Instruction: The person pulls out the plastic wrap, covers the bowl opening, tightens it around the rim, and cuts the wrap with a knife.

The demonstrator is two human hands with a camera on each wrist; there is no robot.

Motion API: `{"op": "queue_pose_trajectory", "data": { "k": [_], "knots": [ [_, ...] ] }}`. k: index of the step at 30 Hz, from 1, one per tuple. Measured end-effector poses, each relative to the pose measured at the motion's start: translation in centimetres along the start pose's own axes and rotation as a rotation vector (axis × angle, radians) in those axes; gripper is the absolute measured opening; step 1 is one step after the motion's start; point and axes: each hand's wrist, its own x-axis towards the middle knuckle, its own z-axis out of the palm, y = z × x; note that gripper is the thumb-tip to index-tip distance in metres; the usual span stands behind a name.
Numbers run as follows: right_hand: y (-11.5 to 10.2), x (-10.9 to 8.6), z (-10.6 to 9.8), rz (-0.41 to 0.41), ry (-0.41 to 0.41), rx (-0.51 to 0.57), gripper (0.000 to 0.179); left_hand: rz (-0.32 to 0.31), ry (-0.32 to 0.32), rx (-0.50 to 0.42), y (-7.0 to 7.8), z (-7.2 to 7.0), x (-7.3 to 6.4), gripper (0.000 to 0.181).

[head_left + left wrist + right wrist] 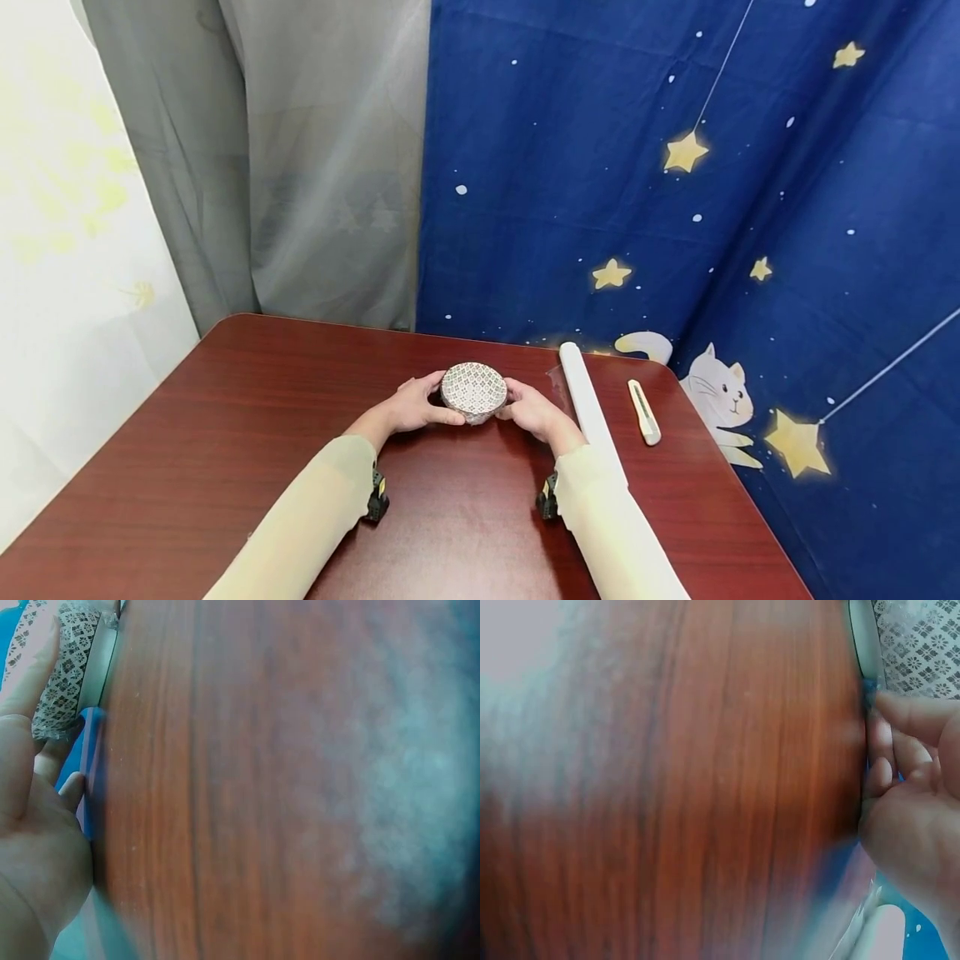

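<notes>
A small round bowl point(474, 390) with a dark lattice pattern on white is near the middle of the table's far half. Crinkled clear film clings to its side in both wrist views. My left hand point(414, 405) grips the bowl's left side, thumb along the front. On the opposite side, my right hand point(534, 410) pinches the edge with thumb and fingers. In the left wrist view, the patterned wall of the bowl point(64, 671) shows beside the thumb, with a pale band near the table. Some fingertips are hidden behind the bowl.
A long white roll point(588, 400) lies right of my right hand, with a bit of clear film beside it. Farther right lies a pale utility knife point(644, 412). The dark red wooden table point(300, 392) ends at curtains point(562, 167) behind.
</notes>
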Motion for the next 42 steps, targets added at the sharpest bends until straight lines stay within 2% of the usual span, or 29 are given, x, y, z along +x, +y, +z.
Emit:
{"op": "queue_pose_trajectory", "data": {
  "k": [4, 9, 13, 17, 21, 25, 27, 33, 38, 42],
  "knots": [
    [0.0, 0.2, -0.1, 0.016, 0.017, 0.073, 0.049, 0.004, 0.002, -0.004, 0.2, -0.2, 0.0, 0.106],
    [-0.1, 0.4, 0.0, 0.086, 0.12, 0.107, 0.037, -0.005, -0.006, 0.01, 0.3, -0.1, 0.2, 0.108],
    [-0.5, 0.3, 0.1, 0.128, 0.211, 0.038, 0.026, -0.01, 0.0, 0.01, 0.2, -0.2, 0.2, 0.108],
    [-0.9, 0.2, 0.3, 0.127, 0.23, -0.087, 0.017, -0.029, 0.007, 0.001, 0.2, -0.4, 0.2, 0.109],
    [-1.0, 0.3, 0.3, 0.14, 0.236, -0.143, 0.014, -0.041, 0.011, 0.002, 0.2, -0.4, 0.2, 0.111],
    [-0.9, 0.7, 0.5, 0.151, 0.274, -0.149, 0.01, -0.037, 0.028, -0.003, 0.2, -0.4, 0.2, 0.109],
    [-0.9, 0.8, 0.7, 0.162, 0.302, -0.151, 0.007, -0.039, 0.034, -0.034, 0.1, -0.3, 0.1, 0.107],
    [-1.2, 0.7, 0.9, 0.218, 0.378, -0.192, 0.025, -0.034, 0.041, -0.124, -0.2, 0.1, 0.2, 0.104],
    [-1.3, 0.6, 0.6, 0.242, 0.384, -0.245, 0.028, -0.032, 0.046, -0.104, -0.3, 0.1, 0.2, 0.106],
    [-1.0, 0.5, 0.5, 0.216, 0.345, -0.164, 0.012, -0.037, 0.032, -0.046, -0.3, 0.0, 0.1, 0.108]
  ]
}}
